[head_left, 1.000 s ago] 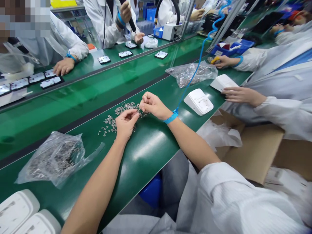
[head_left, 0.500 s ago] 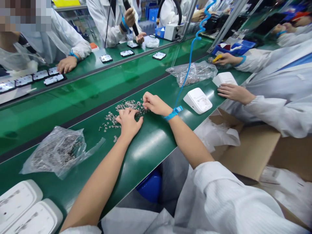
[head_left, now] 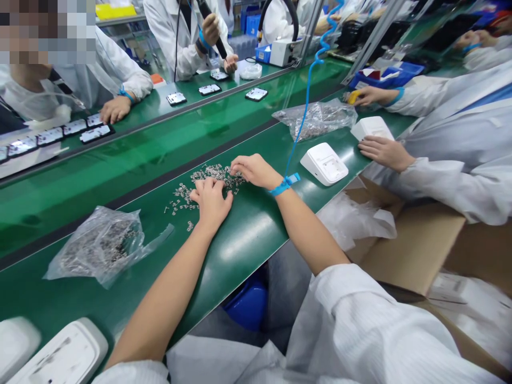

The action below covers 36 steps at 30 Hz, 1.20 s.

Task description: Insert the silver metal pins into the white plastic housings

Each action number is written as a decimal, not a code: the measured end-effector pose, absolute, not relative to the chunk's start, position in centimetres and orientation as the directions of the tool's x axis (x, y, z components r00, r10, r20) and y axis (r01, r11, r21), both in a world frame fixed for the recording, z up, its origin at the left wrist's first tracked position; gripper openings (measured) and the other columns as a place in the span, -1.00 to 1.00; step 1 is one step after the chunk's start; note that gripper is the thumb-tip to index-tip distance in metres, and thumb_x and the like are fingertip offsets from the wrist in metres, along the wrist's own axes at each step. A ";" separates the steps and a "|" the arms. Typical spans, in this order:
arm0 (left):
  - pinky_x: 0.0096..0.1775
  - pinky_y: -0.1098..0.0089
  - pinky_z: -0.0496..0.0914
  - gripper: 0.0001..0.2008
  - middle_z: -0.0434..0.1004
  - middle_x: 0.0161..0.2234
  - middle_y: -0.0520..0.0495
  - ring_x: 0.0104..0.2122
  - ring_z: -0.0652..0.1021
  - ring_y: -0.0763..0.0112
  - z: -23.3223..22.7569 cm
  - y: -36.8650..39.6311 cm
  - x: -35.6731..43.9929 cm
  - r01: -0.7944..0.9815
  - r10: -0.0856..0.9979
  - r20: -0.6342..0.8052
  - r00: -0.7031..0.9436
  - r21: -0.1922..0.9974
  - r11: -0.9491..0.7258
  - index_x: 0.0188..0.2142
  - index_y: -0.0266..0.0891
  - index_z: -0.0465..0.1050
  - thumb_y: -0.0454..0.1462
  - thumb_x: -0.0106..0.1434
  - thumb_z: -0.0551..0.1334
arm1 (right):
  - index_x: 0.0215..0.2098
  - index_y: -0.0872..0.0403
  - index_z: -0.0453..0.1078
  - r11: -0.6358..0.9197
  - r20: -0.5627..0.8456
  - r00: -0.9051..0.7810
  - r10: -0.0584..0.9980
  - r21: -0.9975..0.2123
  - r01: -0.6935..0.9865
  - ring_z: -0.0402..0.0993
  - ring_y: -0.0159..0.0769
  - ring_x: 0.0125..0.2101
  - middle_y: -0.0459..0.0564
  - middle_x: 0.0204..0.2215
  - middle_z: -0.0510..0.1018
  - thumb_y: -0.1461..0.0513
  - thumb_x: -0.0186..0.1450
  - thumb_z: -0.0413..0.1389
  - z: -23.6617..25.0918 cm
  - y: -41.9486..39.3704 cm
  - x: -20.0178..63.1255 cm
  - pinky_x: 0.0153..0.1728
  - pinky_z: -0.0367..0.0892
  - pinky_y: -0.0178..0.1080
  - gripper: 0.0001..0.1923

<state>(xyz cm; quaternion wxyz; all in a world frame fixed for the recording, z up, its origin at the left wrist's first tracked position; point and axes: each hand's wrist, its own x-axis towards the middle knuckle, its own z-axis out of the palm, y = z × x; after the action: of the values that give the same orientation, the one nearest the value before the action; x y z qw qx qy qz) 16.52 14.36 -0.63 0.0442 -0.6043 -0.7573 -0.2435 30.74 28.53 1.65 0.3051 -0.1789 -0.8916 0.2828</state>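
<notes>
A scatter of small metal parts [head_left: 208, 176] lies on the green bench top [head_left: 248, 240] in front of me. My left hand [head_left: 211, 200] rests palm down on the near side of the scatter, fingers spread over the parts. My right hand [head_left: 253, 170], with a blue wrist strap [head_left: 283, 185] and its coiled blue cord [head_left: 308, 90], has its fingertips down in the right end of the scatter; whether it pinches a part is hidden. A clear bag of the same parts [head_left: 100, 245] lies to my left.
A white plastic housing [head_left: 324, 163] sits to my right, another under a co-worker's hand [head_left: 384, 152]. More white housings [head_left: 60, 357] at the near left corner. A second parts bag [head_left: 316, 118] lies farther right. Across the conveyor [head_left: 120, 160], people handle small boards [head_left: 96, 133]. A cardboard box [head_left: 420, 250] stands by my right side.
Both my hands have come down from a raised pinch onto the scattered parts; the left now lies flat on them. The view has shifted slightly.
</notes>
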 end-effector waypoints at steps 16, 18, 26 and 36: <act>0.02 0.02 0.13 -0.79 0.54 0.02 -0.25 0.09 0.42 0.03 1.4 15.7 23.1 0.958 0.812 0.549 0.197 0.070 -0.279 -0.11 -0.18 0.52 -0.29 0.44 0.10 | -0.14 0.05 0.62 0.458 0.435 -0.227 0.871 -0.887 0.061 0.41 -0.38 -0.56 -0.06 -0.42 0.63 0.05 0.29 0.25 3.6 21.8 42.4 -0.46 0.38 -0.25 -0.71; 0.05 0.05 0.16 -0.79 0.50 0.10 -0.25 0.15 0.39 0.04 2.0 18.1 27.5 0.913 0.797 0.504 0.333 0.037 -0.405 -0.06 -0.17 0.50 -0.26 0.43 0.11 | -0.18 0.07 0.59 0.393 0.388 -0.121 0.914 -0.919 0.023 0.41 -0.39 -0.57 -0.06 -0.43 0.63 0.07 0.25 0.27 4.1 19.8 45.7 -0.48 0.40 -0.26 -0.73; 0.13 0.11 0.22 -0.67 0.46 0.17 -0.35 0.20 0.38 0.02 1.9 25.3 40.4 0.783 0.743 0.321 0.587 0.005 -0.621 0.07 -0.30 0.44 -0.21 0.37 0.21 | -0.23 0.05 0.65 0.290 0.300 0.095 0.949 -0.952 0.101 0.33 -0.41 -0.62 -0.07 -0.50 0.58 0.05 0.22 0.30 3.9 13.0 52.7 -0.61 0.28 -0.28 -0.73; 0.08 0.03 0.23 -0.64 0.49 0.11 -0.36 0.13 0.41 -0.03 1.5 15.2 37.1 0.887 0.864 0.242 0.441 0.031 -0.461 0.10 -0.29 0.42 -0.11 0.45 0.13 | -0.26 0.05 0.59 0.238 0.239 0.044 0.970 -0.971 0.034 0.52 -0.33 -0.54 -0.09 -0.51 0.62 0.10 0.21 0.33 2.6 11.5 53.0 -0.44 0.49 -0.24 -0.79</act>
<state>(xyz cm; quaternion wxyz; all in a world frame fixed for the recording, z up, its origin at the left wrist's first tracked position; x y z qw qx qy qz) 37.07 15.22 1.47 0.0502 -0.8473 -0.5168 -0.1121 53.01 11.52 2.56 0.5611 -0.4553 -0.5514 0.4170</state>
